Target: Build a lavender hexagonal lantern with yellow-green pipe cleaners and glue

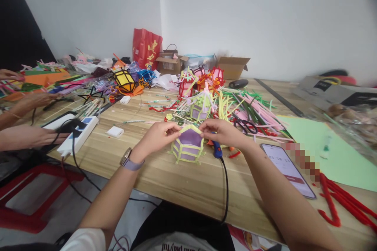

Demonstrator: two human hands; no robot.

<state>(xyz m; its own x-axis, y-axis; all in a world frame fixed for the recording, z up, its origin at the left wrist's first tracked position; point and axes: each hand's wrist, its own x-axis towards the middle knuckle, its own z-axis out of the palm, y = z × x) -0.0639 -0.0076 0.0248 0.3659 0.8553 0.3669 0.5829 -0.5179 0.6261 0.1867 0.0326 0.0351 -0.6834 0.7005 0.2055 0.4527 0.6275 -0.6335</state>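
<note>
In front of me is a small purple lantern [187,153] with a pale yellow-green pipe-cleaner frame, its open top tilted toward me. My left hand [160,137] pinches the rim at its upper left, thumb and fingers together. On the opposite side my right hand [219,131] pinches the rim at the upper right. Just under the right hand lies a blue glue gun [217,150], its black cord running down over the table edge. Behind the lantern stands a similar green-and-purple lantern [200,108] with pink trim on top.
Pink and green pipe cleaners [256,108] are heaped behind black-handled scissors [246,125]. A phone [287,168] lies right of my forearm, beside a green sheet [332,145]. At left are a power strip [81,135], a white adapter [115,131] and other people's hands [32,138]. Finished-looking lanterns [123,80] stand farther back.
</note>
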